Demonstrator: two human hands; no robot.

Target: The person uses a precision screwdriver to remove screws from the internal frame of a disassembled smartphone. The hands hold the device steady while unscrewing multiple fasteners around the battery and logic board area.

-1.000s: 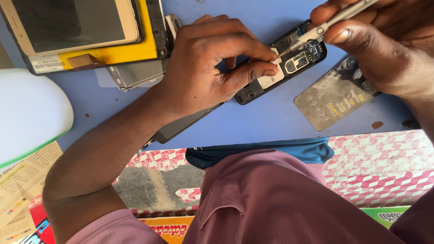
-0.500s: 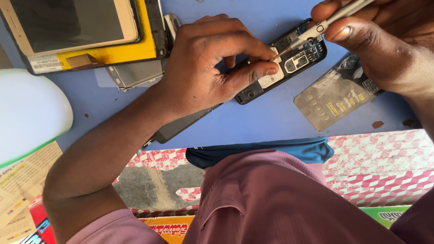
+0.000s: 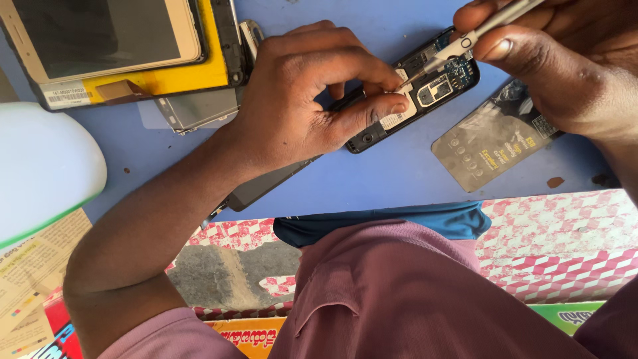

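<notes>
An opened black phone (image 3: 444, 85) with its circuit board bared lies on the blue table (image 3: 372, 179). My left hand (image 3: 312, 100) rests over its lower half, thumb and fingers pinching its edge near a white label. My right hand (image 3: 565, 60) at the top right grips metal tweezers (image 3: 465, 43), whose tips touch the board beside my left fingertips.
A flat grey battery (image 3: 495, 136) lies to the right of the phone. At the top left are a yellow-framed phone body with a gold screen panel (image 3: 113, 46) and a grey metal plate (image 3: 199, 110). A white rounded object (image 3: 40, 173) sits at the left edge.
None of note: both hands hold their places, and the tweezers tip shifts only slightly on the board.
</notes>
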